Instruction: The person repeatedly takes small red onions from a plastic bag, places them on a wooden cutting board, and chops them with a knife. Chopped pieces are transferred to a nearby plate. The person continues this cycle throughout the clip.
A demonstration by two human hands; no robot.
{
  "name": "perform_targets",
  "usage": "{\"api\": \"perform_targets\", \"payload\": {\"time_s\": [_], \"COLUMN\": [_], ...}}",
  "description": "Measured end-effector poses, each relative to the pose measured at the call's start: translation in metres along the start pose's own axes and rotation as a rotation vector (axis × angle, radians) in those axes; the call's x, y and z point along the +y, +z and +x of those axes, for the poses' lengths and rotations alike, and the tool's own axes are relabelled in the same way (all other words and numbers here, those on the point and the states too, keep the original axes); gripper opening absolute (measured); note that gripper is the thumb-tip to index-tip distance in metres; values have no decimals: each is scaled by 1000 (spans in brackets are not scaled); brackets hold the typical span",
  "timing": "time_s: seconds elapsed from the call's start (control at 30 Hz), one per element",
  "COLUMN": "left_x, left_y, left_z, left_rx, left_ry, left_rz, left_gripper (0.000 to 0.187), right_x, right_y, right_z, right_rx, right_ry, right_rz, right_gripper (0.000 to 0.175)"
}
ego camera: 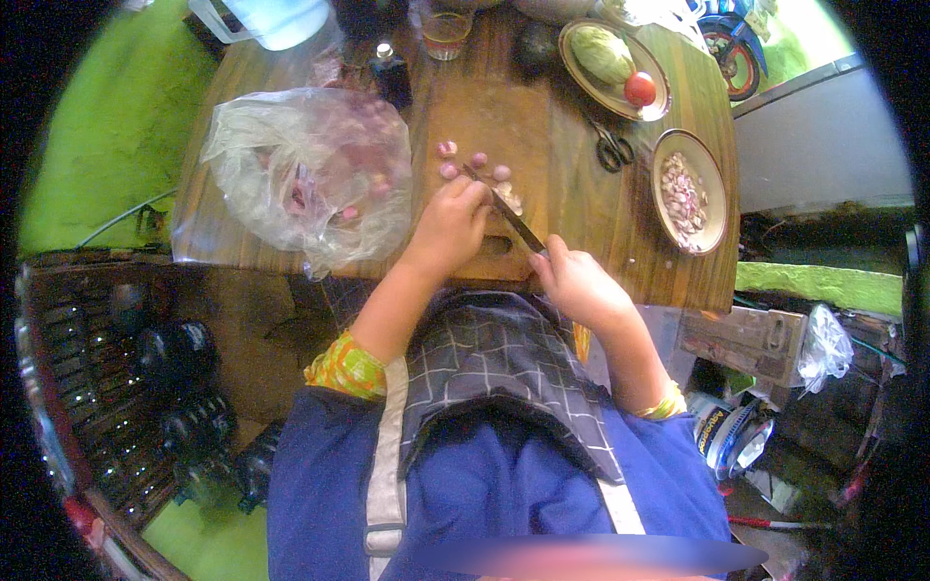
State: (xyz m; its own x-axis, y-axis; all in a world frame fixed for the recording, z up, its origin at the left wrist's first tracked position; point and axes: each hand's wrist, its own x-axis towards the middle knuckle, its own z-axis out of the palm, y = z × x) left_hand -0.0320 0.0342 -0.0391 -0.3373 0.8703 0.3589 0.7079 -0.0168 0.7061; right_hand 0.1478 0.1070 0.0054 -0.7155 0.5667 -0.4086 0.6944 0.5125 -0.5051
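Observation:
A wooden cutting board lies on the table before me. My right hand grips the handle of a knife, its dark blade slanting up and left across the board. The curled fingers of my left hand are close against the blade; whatever lies under them is hidden. Several shallots sit just beyond, including a shallot right of the blade and another shallot to its left. Pale cut pieces lie beside the knife.
Left of the board is a clear plastic bag of shallots, with a dark bottle behind. To the right are scissors, a bowl of shallot pieces, and a plate with a leafy vegetable and a tomato.

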Motion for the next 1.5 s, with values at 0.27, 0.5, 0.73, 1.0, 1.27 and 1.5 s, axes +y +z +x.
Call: {"api": "perform_targets", "payload": {"time_s": [0.27,0.5,0.73,1.0,1.27,1.5], "left_x": [-6,-3,0,30,37,25], "left_y": [8,7,10,14,4,-10], "left_z": [-2,-1,19,65,67,23], "left_rx": [-17,-110,1,-481,-402,-294], "left_ry": [-19,-92,-121,-64,-64,-67], "left_rz": [51,80,103,554,572,383], "left_gripper": [13,14,19,20,29,23], "right_x": [-1,13,33,28,26,25], "right_y": [-2,-5,-3,-3,2,-10], "right_z": [-11,-32,-51,-58,-51,-36], "right_rx": [-41,-123,-76,-49,-84,-21], "right_ry": [89,89,-19,24,-9,-57], "right_rz": [79,120,120,80,10,-4], "right_gripper": [30,33,39,40,39,35]}}
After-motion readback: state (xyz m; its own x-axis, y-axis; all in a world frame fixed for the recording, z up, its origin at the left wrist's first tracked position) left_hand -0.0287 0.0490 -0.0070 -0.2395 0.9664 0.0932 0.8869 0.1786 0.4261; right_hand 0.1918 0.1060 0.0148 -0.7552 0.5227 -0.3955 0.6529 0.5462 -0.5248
